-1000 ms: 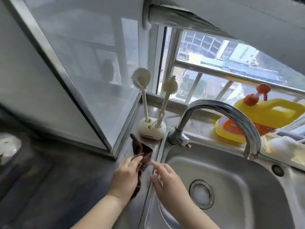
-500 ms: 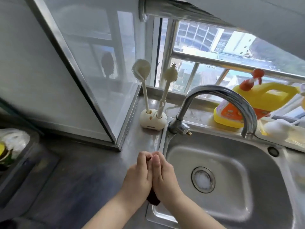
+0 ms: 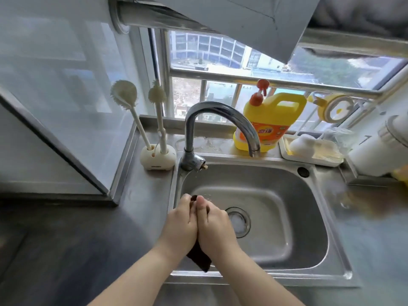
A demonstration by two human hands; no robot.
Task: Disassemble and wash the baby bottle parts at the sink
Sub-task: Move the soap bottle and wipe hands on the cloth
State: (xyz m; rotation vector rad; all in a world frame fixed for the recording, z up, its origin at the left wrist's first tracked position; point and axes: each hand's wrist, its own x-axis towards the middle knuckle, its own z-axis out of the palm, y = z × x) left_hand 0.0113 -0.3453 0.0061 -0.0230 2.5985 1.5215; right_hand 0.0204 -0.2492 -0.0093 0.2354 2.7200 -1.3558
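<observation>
Left hand (image 3: 182, 219) and right hand (image 3: 213, 224) pressed together, clamping dark cloth (image 3: 198, 258); cloth hangs below grip, over sink (image 3: 331, 217) front.

Daylight from window (image 3: 231, 56); wide-angle edges bent.

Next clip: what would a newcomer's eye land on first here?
The two hands, left hand and right hand, pressed together around a dark cloth over the sink. Then the yellow soap bottle on the ledge behind the tap, and two white brushes standing in a holder left of it.
</observation>
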